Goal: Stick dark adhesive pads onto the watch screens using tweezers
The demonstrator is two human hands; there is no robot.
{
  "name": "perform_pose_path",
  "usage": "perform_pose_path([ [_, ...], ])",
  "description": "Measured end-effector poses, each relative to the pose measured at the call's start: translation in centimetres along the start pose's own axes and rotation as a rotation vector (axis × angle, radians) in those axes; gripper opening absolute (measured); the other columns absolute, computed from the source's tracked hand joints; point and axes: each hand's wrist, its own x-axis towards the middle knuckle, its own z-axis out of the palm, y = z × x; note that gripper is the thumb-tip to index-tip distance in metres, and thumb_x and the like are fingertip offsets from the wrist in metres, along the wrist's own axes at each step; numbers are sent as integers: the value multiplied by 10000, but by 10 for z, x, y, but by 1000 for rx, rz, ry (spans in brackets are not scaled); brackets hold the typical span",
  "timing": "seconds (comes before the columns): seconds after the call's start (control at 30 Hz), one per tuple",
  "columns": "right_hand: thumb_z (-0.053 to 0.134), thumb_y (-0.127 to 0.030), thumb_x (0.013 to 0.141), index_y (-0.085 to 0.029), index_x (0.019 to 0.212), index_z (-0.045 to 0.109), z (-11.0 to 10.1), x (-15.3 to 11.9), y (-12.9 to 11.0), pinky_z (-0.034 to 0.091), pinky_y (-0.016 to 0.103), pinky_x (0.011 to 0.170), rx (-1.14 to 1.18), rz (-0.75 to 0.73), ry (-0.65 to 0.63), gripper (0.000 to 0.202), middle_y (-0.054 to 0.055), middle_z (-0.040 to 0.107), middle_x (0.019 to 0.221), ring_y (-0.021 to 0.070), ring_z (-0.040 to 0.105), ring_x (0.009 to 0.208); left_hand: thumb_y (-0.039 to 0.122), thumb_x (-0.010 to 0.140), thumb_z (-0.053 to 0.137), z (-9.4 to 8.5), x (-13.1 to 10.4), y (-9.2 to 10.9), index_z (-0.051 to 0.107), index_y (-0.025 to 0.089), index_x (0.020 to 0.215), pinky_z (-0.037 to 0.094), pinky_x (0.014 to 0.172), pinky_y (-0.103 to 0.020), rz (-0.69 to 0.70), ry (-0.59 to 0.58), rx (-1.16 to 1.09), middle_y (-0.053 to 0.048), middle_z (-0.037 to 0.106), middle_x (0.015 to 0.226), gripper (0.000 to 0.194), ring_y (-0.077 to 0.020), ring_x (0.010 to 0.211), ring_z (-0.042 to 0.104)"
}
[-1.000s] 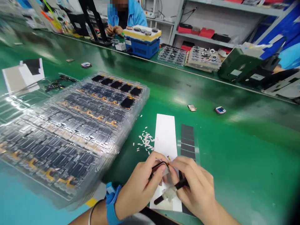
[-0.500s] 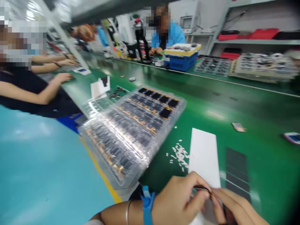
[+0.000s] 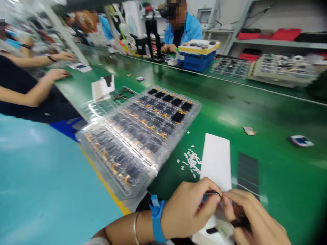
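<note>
My left hand [image 3: 187, 209], with a blue wrist strap [image 3: 157, 217] and a silver bangle, is closed in a pinch on a small thin dark part [image 3: 212, 193]. My right hand [image 3: 252, 214] meets it fingertip to fingertip at the right end of that part. Its fingers are curled, and a black object [image 3: 240, 222] shows partly beneath them; its kind is unclear. Both hands are over the near end of a white strip [image 3: 216, 160] on the bench. Left of the strip lie scattered small white pieces [image 3: 192, 161]; to its right is a dark grey sheet [image 3: 247, 173] with pale lines.
A clear plastic tray [image 3: 176, 146] of small black screens with orange flex strips stands left of my hands. A small device [image 3: 301, 140] and a small flat part [image 3: 249, 130] lie right on the green bench [image 3: 222, 102]. Co-workers sit left and opposite, by a blue bin [image 3: 196, 61].
The view has shifted slightly, so the bench things appear further left and higher. My hands stay together at the small part; the right fingers look more raised and arched.
</note>
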Motion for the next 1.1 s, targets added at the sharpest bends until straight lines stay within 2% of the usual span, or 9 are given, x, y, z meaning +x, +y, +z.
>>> perform_pose_path([
  [0.1,530,-185,918,-212,957,603,-14,18,-11,487,203,534,107,153,33,86,35,656,832,113,610,608,224,968,438,-3,-2,3,585,174,969,476,620,-226,-20,-73,-48,-33,678,769,155,-156,647,648],
  [0.2,551,-186,904,-204,849,612,-19,40,-14,416,208,494,242,302,-23,84,-4,612,717,96,511,536,203,931,447,-2,-5,1,580,189,938,444,614,-233,119,-231,-9,-19,680,751,134,-147,605,614],
  [0.33,573,-132,785,-198,720,613,-4,69,-12,410,217,565,350,445,-237,101,-20,632,689,115,557,614,220,899,459,0,-8,-2,548,197,959,443,631,-257,255,-321,57,-18,720,775,110,-158,586,620],
  [0.5,563,-133,745,-195,627,573,19,83,-6,384,229,572,360,494,-269,134,-33,586,629,113,498,585,215,886,468,-1,-8,-2,515,197,949,442,617,-257,255,-296,40,-34,722,816,80,-168,615,629],
  [0.7,573,-241,827,-182,816,666,8,76,-4,535,295,777,542,526,-260,111,20,717,848,158,666,817,215,893,491,-5,-9,0,479,198,928,387,516,-226,112,-212,-62,-8,602,736,42,-120,514,508],
  [0.83,629,-297,818,-177,966,657,0,74,-10,532,256,631,662,600,-176,193,33,716,819,146,667,718,206,931,479,-4,-7,2,451,203,925,396,547,-208,50,-165,-200,17,559,716,29,-121,591,534],
  [0.9,654,-294,795,-186,949,648,1,73,-12,523,249,609,699,635,-114,188,27,709,806,144,663,700,194,941,472,-3,-7,2,448,205,914,387,555,-205,26,-130,-228,31,537,694,37,-117,605,528],
  [1.0,639,-254,788,-198,928,650,7,73,-12,546,276,705,684,640,-80,151,27,716,862,158,677,788,161,926,486,-1,-7,0,469,200,918,392,578,-203,35,-137,-203,25,552,733,43,-113,627,539],
  [1.1,574,-156,779,-217,1149,644,13,73,-7,538,330,879,675,617,-117,382,37,736,1017,182,684,981,165,925,495,-1,-8,-1,487,196,939,412,597,-211,58,-198,-168,2,596,785,35,-131,673,576],
])
